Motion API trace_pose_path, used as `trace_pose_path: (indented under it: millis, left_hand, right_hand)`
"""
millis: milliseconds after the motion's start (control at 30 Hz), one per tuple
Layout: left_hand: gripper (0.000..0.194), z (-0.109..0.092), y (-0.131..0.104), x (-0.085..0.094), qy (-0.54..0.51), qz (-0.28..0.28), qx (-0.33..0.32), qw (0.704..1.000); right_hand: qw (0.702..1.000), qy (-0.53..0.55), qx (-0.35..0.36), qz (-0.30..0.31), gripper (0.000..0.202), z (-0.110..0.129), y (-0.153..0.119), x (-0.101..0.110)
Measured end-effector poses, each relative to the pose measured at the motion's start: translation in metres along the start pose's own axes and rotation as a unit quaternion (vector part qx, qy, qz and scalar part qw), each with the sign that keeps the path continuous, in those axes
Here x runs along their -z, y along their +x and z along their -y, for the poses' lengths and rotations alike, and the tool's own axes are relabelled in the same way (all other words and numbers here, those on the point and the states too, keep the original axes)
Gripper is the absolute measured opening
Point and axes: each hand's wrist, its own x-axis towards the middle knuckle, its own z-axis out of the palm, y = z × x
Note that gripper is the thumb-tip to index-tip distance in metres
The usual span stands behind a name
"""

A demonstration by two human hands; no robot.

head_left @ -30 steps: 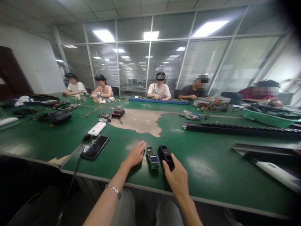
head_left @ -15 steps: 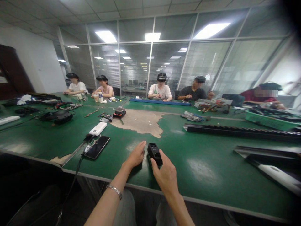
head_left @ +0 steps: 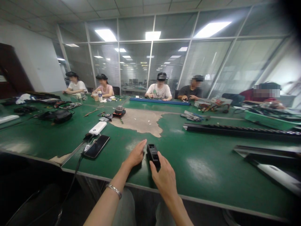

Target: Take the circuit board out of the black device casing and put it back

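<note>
Near the front edge of the green table [head_left: 178, 150]: black housing [head_left: 151, 151], openings upward, grasped at its sides by right hand [head_left: 166, 175], likely for steadiness; left hand [head_left: 135, 154] just beside, grip impossible to tell, perhaps close for bracing

My right hand [head_left: 164, 175] has shifted left along with the black casing [head_left: 153, 155], which was lying to the right of the green circuit board a second ago and now sits where the board was. Board with the blue screen was in plain view then, can't see it now; casing and hand cover that spot. Across the desk [head_left: 192, 147], the person in the dark shirt [head_left: 191, 91] had one hand raised out to the side half a second ago, now both are close together in front.
</note>
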Motion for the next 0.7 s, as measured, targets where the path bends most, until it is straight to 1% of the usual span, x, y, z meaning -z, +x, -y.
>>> trace_pose_path:
  millis: [167,267,367,433,567,700]
  left_hand:
    - [0.057,-0.006,0.001,0.004,0.016,0.022,0.015,1.000]
    - [0.056,-0.007,0.002,0.005,0.017,0.024,0.022,0.999]
    - [0.055,-0.006,0.002,0.004,0.018,0.027,0.017,0.999]
    - [0.057,-0.004,0.002,0.003,0.017,0.022,0.008,1.000]
    - [0.063,-0.001,0.002,0.002,0.006,-0.003,-0.011,1.000]
    - [0.057,0.000,0.002,0.002,0.008,0.005,0.004,1.000]
  right_hand:
    - [1.000,-0.017,0.008,0.022,0.045,-0.003,0.000,-0.002]
    - [0.999,-0.004,0.011,0.030,0.053,-0.009,-0.008,-0.005]
    - [1.000,0.005,-0.004,0.016,0.066,-0.014,-0.015,-0.009]
    - [1.000,0.007,-0.015,0.005,0.064,-0.015,-0.017,-0.012]
    - [0.999,0.015,-0.037,0.003,0.056,-0.007,-0.015,-0.018]
    - [0.998,0.012,-0.052,-0.021,0.063,0.005,-0.012,-0.025]
